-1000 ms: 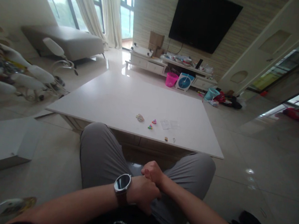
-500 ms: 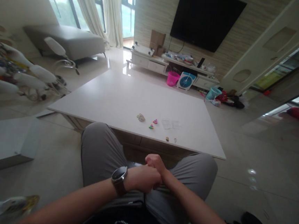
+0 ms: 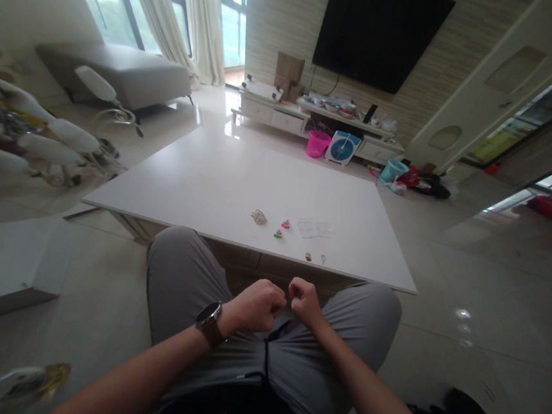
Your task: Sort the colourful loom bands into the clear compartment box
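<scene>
My left hand (image 3: 258,305), with a watch on its wrist, is curled into a fist above my lap. Just to its right, separated by a small gap, my right hand (image 3: 305,301) is also closed. Nothing shows in either one. Beyond them on the white table (image 3: 240,172) lie a speckled bundle (image 3: 258,217), a small pink piece (image 3: 285,224) and a green and multicoloured piece (image 3: 278,234). Clear flat packets (image 3: 315,229) rest to the right of these. Nearer the front edge are a small dark and gold item (image 3: 308,257) and a pale item (image 3: 323,259).
My knees come up close to the table's front edge. A white box (image 3: 15,261) is on the floor at left, below a lamp with white shades (image 3: 74,136). Past the table are a pink basket (image 3: 317,144), a fan (image 3: 343,148) and a blue basket (image 3: 394,171).
My hands were clasped together and have come apart. The left moved slightly up and left, the right slightly right. The things on the table stayed in place.
</scene>
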A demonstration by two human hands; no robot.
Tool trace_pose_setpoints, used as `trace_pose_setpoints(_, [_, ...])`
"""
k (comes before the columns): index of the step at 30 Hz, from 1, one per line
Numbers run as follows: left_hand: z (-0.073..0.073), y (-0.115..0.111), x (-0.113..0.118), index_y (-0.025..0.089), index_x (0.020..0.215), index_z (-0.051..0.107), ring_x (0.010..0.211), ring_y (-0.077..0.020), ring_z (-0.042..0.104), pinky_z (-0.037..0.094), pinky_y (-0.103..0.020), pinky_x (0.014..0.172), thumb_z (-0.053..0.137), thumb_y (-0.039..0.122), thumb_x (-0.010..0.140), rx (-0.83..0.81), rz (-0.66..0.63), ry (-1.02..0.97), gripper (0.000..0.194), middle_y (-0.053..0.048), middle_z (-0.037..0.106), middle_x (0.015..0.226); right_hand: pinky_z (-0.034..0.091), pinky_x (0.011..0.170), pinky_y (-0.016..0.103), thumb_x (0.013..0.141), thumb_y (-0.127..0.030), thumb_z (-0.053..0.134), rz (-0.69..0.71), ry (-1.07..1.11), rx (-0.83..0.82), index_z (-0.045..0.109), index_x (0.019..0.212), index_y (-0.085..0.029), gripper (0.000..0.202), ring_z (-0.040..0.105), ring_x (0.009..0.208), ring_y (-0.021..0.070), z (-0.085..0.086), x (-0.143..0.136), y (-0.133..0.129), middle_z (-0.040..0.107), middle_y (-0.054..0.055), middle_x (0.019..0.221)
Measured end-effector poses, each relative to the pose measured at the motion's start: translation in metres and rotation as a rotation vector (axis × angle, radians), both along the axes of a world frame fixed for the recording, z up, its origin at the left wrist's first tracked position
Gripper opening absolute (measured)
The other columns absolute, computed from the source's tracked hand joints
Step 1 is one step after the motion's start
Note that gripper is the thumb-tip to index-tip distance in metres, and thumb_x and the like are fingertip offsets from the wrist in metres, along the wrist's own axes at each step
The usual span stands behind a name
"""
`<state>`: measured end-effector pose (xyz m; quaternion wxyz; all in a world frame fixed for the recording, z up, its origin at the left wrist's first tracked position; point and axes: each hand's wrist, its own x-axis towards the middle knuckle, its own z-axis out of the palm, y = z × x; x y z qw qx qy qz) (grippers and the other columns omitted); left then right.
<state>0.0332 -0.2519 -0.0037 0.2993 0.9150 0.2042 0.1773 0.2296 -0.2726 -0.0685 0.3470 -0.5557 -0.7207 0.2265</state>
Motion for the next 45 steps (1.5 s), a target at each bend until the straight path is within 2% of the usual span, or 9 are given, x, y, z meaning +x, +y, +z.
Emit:
trace_pose_setpoints(5, [-0.008, 0.008, 0.0, 0.017, 0.055, 0.046, 0.057, -0.0102, 0.043, 0.028, -0.026, 0.054, 0.044, -0.002, 0.057, -0.092, 0.251, -0.259, 0.019, 0.002, 0.048, 0.06, 0.035, 0.06, 0.023, 0.051, -0.004, 0.041, 0.026, -0.207, -0.087, 0.043, 0.058, -0.02, 0.018, 0.051, 0.06, 0.0133, 0.002, -0.007, -0.002, 0.051, -0.002, 0.057])
trace_pose_setpoints(9, [-0.017, 0.013, 0.004, 0.017, 0.075, 0.058, 0.073, -0.0135, 0.056, 0.04, -0.025, 0.066, 0.046, 0.006, 0.082, -0.159, 0.46, -0.273, 0.018, -0.002, 0.06, 0.078, 0.04, 0.063, 0.023, 0.06, -0.003, 0.047, 0.122, -0.429, -0.194, 0.061, 0.07, -0.017, 0.022, 0.062, 0.067, 0.016, 0.005, -0.017, -0.002, 0.067, 0.003, 0.068])
trace_pose_setpoints(16, [-0.071, 0.018, 0.015, 0.016, 0.063, 0.059, 0.062, -0.0163, 0.058, 0.042, -0.029, 0.065, 0.031, 0.039, 0.104, 0.05, 0.337, 0.142, 0.055, -0.008, 0.062, 0.064, 0.05, 0.081, 0.039, 0.08, -0.016, 0.059, 0.298, -0.863, -0.385, 0.074, 0.102, -0.01, 0.027, 0.071, 0.092, 0.0319, 0.031, -0.043, -0.006, 0.075, 0.021, 0.101])
trace_pose_setpoints(23, [-0.115, 0.02, 0.032, 0.019, 0.055, 0.048, 0.054, -0.0143, 0.048, 0.041, -0.029, 0.063, 0.023, 0.034, 0.1, 0.178, 0.179, -0.242, 0.054, -0.005, 0.055, 0.057, 0.048, 0.088, 0.048, 0.087, -0.008, 0.053, 0.2, -1.185, -0.572, 0.076, 0.109, -0.012, 0.032, 0.067, 0.106, 0.0355, 0.052, -0.069, -0.013, 0.074, 0.023, 0.109])
trace_pose_setpoints(30, [-0.129, 0.005, 0.041, 0.022, 0.051, 0.037, 0.051, -0.0141, 0.041, 0.039, -0.031, 0.061, 0.009, 0.041, 0.099, 0.063, 0.17, -0.377, 0.059, -0.003, 0.045, 0.051, 0.047, 0.09, 0.05, 0.087, -0.01, 0.056, 0.22, -1.221, -0.642, 0.078, 0.106, -0.009, 0.029, 0.066, 0.109, 0.0381, 0.061, -0.082, -0.023, 0.074, 0.024, 0.107])
trace_pose_setpoints(34, [-0.12, 0.004, 0.033, 0.021, 0.053, 0.039, 0.053, -0.0135, 0.041, 0.038, -0.029, 0.061, 0.012, 0.042, 0.1, -0.041, 0.216, -0.394, 0.059, -0.002, 0.044, 0.054, 0.048, 0.093, 0.045, 0.086, -0.018, 0.064, 0.294, -1.101, -0.62, 0.078, 0.099, -0.01, 0.021, 0.069, 0.106, 0.0354, 0.074, -0.074, -0.02, 0.075, 0.022, 0.106])
trace_pose_setpoints(38, [-0.084, 0.014, 0.019, 0.017, 0.061, 0.049, 0.055, -0.0119, 0.042, 0.037, -0.026, 0.06, 0.026, 0.04, 0.102, -0.144, 0.245, -0.384, 0.052, 0.0, 0.048, 0.058, 0.051, 0.087, 0.037, 0.09, -0.033, 0.058, 0.33, -0.849, -0.53, 0.073, 0.098, -0.014, 0.025, 0.071, 0.098, 0.0284, 0.088, -0.049, -0.015, 0.075, 0.017, 0.104])
trace_pose_setpoints(41, [-0.039, 0.014, 0.01, 0.014, 0.098, 0.065, 0.077, -0.0157, 0.059, 0.046, -0.026, 0.069, 0.046, 0.046, 0.097, -0.53, 0.242, -0.49, 0.038, -0.006, 0.066, 0.088, 0.053, 0.068, 0.028, 0.08, -0.031, 0.066, 0.313, -0.064, -0.56, 0.062, 0.089, -0.017, 0.017, 0.069, 0.072, 0.0189, 0.085, -0.034, -0.021, 0.072, 0.005, 0.081])
trace_pose_setpoints(45, [0.02, -0.008, 0.007, 0.013, 0.108, 0.074, 0.106, -0.0282, 0.066, 0.05, -0.037, 0.095, 0.069, 0.045, 0.081, -0.964, -0.176, -0.551, 0.043, -0.013, 0.073, 0.111, 0.034, 0.035, 0.017, 0.069, -0.036, 0.078, 0.562, 1.003, -0.838, 0.045, 0.087, -0.024, 0.039, 0.042, 0.032, 0.0078, 0.068, -0.043, -0.046, 0.052, -0.012, 0.051])
